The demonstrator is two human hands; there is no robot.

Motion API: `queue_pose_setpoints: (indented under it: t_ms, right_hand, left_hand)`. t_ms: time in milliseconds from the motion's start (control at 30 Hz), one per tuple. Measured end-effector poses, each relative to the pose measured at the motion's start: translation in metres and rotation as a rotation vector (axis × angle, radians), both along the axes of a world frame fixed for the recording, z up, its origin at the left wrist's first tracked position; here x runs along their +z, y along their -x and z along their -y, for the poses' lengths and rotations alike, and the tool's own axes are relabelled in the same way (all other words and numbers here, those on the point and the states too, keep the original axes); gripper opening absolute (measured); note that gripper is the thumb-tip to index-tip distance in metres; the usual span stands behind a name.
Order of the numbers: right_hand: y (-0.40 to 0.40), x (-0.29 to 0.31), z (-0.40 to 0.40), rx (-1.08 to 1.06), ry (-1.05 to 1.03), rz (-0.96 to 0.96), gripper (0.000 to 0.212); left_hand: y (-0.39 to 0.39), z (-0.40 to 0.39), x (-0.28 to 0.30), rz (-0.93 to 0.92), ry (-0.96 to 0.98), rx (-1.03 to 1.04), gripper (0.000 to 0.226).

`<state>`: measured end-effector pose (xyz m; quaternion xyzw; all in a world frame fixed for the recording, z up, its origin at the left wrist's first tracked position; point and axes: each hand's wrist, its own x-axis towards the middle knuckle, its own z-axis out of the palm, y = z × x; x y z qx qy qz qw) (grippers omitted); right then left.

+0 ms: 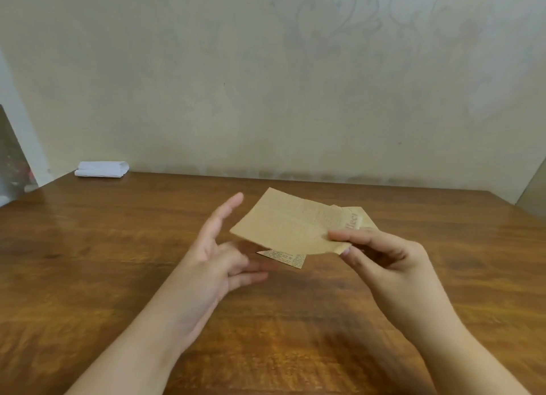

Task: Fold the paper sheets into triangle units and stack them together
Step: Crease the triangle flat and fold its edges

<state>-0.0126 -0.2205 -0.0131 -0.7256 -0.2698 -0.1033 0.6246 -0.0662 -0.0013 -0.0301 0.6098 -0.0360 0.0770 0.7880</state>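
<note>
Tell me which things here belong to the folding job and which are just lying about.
Part of the job:
- tan printed sheet, pinched at its near right corner by the right hand
- left hand, open beside it
- printed sheets lying on the table underneath

Lying about:
- folded white bundle at the far left corner, material unclear

Paper sheet [291, 225] above table [118, 276] — hands flanking.

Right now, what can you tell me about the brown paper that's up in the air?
The brown paper sheet is tan and thin, with faint newspaper-style print and a few crease lines. It is roughly rectangular, held flat and slightly tilted above the wooden table. The right hand pinches its near right corner between its fingers. The open left hand is beside its left edge; contact is unclear. More printed paper lies underneath.
</note>
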Motion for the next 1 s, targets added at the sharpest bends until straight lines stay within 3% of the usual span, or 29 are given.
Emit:
queue_pose_setpoints:
  t_ms: [100, 200, 333, 500, 767, 1000]
  right_hand:
    - [0.001, -0.003, -0.004, -0.047, -0.003, 0.032, 0.023]
    - [0.007, -0.005, -0.011, 0.048, 0.039, 0.025, 0.018]
    - [0.008, -0.001, -0.010, 0.033, -0.037, -0.034, 0.014]
    - [0.007, -0.001, -0.014, 0.051, -0.151, -0.136, 0.012]
    - [0.013, -0.003, -0.026, -0.013, -0.252, -0.159, 0.033]
    - [0.017, -0.005, -0.029, -0.102, -0.229, -0.157, 0.029]
  left_hand:
    - [0.002, 0.012, -0.003, 0.108, -0.217, -0.055, 0.077]
    - [0.003, 0.021, -0.002, 0.160, -0.297, 0.067, 0.054]
    - [0.005, 0.019, 0.001, 0.212, -0.225, 0.150, 0.025]
    - [0.004, 0.027, -0.004, 0.169, -0.143, 0.197, 0.027]
    - [0.002, 0.036, -0.003, 0.112, 0.226, 0.259, 0.014]
    - [0.001, 0.040, -0.006, 0.086, 0.251, 0.394, 0.018]
